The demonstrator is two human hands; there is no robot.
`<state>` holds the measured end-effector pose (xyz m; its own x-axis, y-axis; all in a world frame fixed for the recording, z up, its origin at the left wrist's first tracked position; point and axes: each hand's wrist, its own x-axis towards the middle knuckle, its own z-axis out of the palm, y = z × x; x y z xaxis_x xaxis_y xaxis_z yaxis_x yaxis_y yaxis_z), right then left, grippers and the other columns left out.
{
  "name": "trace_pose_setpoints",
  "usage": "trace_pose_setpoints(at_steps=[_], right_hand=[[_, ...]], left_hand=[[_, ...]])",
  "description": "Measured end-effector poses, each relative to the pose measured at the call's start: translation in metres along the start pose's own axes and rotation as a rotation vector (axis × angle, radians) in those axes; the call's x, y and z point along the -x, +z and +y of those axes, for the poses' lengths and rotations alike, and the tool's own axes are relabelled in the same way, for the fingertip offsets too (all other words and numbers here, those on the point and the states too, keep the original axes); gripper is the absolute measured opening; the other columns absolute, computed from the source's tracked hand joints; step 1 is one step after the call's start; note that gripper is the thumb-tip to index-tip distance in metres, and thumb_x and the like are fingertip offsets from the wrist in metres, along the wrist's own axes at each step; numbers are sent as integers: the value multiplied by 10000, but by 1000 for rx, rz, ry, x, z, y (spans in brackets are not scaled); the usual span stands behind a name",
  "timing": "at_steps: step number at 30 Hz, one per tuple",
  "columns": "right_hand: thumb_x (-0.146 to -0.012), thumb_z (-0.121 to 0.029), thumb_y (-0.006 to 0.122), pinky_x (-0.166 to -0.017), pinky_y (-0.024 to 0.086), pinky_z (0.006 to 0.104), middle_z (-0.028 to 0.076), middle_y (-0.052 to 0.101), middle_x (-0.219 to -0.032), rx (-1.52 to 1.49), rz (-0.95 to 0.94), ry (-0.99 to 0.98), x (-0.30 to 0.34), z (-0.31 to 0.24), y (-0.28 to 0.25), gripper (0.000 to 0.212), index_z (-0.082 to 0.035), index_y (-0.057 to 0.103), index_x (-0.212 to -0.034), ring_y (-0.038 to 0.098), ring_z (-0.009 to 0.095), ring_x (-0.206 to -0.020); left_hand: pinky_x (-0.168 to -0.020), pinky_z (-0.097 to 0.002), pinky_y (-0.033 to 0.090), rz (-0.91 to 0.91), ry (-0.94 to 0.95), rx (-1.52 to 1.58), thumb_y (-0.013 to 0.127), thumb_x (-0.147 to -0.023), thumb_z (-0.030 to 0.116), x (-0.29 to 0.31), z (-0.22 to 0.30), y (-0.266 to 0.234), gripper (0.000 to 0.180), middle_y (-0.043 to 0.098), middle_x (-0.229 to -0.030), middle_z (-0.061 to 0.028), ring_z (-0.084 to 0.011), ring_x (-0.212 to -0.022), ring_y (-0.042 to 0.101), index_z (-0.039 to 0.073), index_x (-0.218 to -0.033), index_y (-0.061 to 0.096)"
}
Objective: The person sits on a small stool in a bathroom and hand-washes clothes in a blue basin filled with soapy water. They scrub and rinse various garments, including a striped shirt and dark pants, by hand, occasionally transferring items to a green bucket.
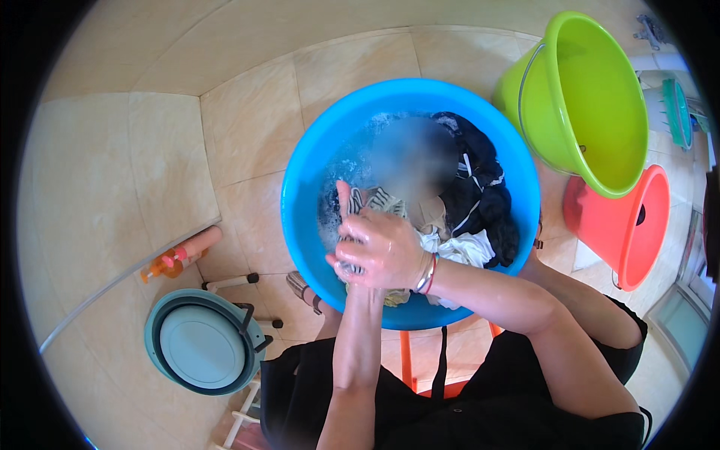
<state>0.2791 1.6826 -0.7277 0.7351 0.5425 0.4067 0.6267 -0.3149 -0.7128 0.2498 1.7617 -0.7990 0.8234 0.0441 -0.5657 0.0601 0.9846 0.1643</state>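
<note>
Both hands are pressed together over a large blue basin [294,217] of soapy water. Between them is a black-and-white striped cloth [385,201], bunched up and wet. My left hand [346,264] is closed on the cloth from beneath, with one finger pointing up, and is partly hidden. Over it lies my right hand [391,247], its fingers wrapped round the same cloth; bands circle that wrist. A white cloth [472,249] lies beside my right wrist. Dark garments [491,214] with white cords fill the basin's right side. A blurred patch hides part of the basin's middle.
Right of the basin stand a lime-green bucket [525,97] and a coral-red bucket [600,217]. At left are a grey-green folding basin [202,346] and pinkish-orange bottles [180,255] against the wall. Orange legs [407,360] show below the basin.
</note>
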Motion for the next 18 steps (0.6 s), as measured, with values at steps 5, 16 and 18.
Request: trace_pose_setpoints(at_steps=[5,16,18], right_hand=[[-789,-235,661,-591,528,380,75,631,-849,-62,6,219,-5,36,16,149,-113,613,-718,647,251,-699],[-893,-424,561,-784,518,481,206,530,-1238,256,-206,412,10,174,63,447,-62,562,-1156,557,404,-1083],[-884,-307,588,-823,527,489,193,419,-1367,322,-478,203,8,155,56,413,-87,519,-1227,487,402,-1187]], left_hand=[[-769,-385,530,57,301,-75,570,-918,422,4,-12,0,455,634,-1104,-84,-253,-946,630,69,-1204,570],[-1085,-584,324,248,40,492,389,-1026,327,-20,42,-130,463,431,-1437,-48,-271,-1322,402,221,-1469,307],[-1101,-599,298,199,31,521,322,-1048,292,-25,41,-135,456,405,-1452,-72,-304,-1336,379,261,-1497,246]])
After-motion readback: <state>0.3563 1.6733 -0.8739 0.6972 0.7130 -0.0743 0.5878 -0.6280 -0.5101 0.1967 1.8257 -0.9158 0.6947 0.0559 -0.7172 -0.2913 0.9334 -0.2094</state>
